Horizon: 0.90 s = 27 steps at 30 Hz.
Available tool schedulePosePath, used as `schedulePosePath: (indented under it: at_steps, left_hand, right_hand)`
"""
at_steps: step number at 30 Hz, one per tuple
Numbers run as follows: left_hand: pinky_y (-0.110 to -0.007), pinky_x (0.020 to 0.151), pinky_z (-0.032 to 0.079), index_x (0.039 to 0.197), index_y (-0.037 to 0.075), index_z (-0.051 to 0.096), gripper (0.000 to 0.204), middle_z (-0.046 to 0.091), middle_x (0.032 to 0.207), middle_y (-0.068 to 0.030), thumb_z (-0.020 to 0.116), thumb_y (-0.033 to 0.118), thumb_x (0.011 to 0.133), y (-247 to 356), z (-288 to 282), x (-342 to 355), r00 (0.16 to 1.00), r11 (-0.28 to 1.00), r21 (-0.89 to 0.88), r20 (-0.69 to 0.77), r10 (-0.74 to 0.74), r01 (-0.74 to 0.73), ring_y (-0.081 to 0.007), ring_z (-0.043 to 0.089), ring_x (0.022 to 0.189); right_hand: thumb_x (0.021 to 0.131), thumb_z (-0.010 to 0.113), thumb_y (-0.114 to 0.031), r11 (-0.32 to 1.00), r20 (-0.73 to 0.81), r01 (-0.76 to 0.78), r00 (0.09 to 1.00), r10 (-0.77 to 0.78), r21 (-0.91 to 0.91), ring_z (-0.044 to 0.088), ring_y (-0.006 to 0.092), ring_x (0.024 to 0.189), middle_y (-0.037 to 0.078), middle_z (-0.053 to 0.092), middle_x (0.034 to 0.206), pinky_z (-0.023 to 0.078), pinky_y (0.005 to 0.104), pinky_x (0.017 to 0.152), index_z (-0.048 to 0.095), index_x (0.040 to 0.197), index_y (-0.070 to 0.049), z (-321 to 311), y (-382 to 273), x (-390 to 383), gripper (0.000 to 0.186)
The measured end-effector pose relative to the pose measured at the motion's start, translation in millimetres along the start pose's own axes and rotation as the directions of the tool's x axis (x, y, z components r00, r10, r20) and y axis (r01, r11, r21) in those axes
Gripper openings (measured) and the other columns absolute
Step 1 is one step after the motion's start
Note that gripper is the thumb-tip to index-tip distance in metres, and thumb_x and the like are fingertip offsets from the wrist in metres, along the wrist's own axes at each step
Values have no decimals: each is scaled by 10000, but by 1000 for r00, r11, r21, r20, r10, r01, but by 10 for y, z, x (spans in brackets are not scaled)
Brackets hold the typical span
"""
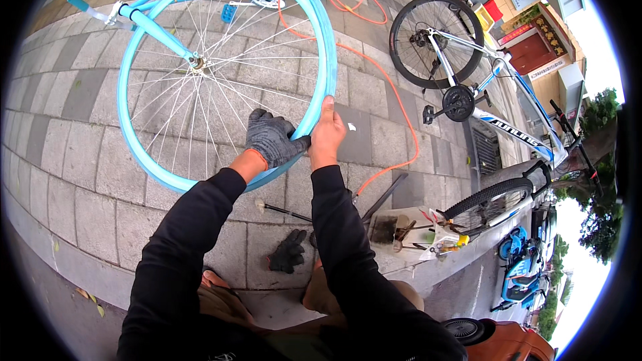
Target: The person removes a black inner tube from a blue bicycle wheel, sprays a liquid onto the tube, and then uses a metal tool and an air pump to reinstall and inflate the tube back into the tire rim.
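A light-blue bicycle wheel [328, 47] with a light-blue tyre and thin silver spokes stands in front of me, its hub at the blue fork [160, 37]. My left hand [271, 139], in a dark grey knit glove, is closed round the rim and tyre at the wheel's near right side, its thumb pointing right. Right beside it, my bare right hand [326, 135] grips the outer side of the same tyre, thumb up along it. The two hands nearly touch. Part of the tyre under the fingers is hidden.
A dark glove [287, 252] and a black rod [289, 212] lie on the paving near my feet. An orange hose [400, 100] curves along the right. Beyond are an open tool box [408, 235], a white-and-blue bicycle [515, 130] and an orange car [511, 342].
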State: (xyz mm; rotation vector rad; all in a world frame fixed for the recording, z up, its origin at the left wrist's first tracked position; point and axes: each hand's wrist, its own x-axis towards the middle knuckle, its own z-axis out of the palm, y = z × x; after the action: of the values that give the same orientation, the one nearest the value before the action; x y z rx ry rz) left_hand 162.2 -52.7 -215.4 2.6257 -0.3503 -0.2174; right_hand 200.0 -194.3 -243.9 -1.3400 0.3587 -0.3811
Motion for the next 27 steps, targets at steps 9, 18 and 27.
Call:
schedulePosePath:
  at_steps: [9, 18, 27]
  left_hand:
    - [-502, 1201, 263, 957, 130, 841, 678, 784, 998, -129, 512, 723, 933, 16, 29, 50, 1000, 1000, -6, -20, -24, 24, -339, 707, 1049]
    - [-501, 1112, 402, 1188, 88, 767, 711, 718, 1203, -188, 619, 710, 877, 171, -257, 69, 881, 983, 130, -441, 172, -127, -360, 652, 1188]
    - [-472, 1102, 402, 1046, 114, 819, 685, 789, 915, -129, 649, 733, 809, 8, -263, 295, 993, 995, -14, 60, 98, -97, -334, 750, 951]
  right_hand:
    - [1065, 694, -425, 993, 79, -81, 994, 74, 82, 458, 50, 734, -68, 559, 800, 385, 272, 629, 730, 913, -19, -74, 58, 73, 435]
    - [1056, 714, -408, 986, 163, -101, 979, 122, -133, 450, 51, 704, -58, 583, 782, 368, 258, 610, 751, 909, 18, -397, 84, -30, 452]
    - [1064, 689, -384, 915, 414, -103, 868, 274, -389, 674, 144, 663, 71, 716, 816, 578, 313, 628, 743, 981, 41, -655, -230, -140, 437]
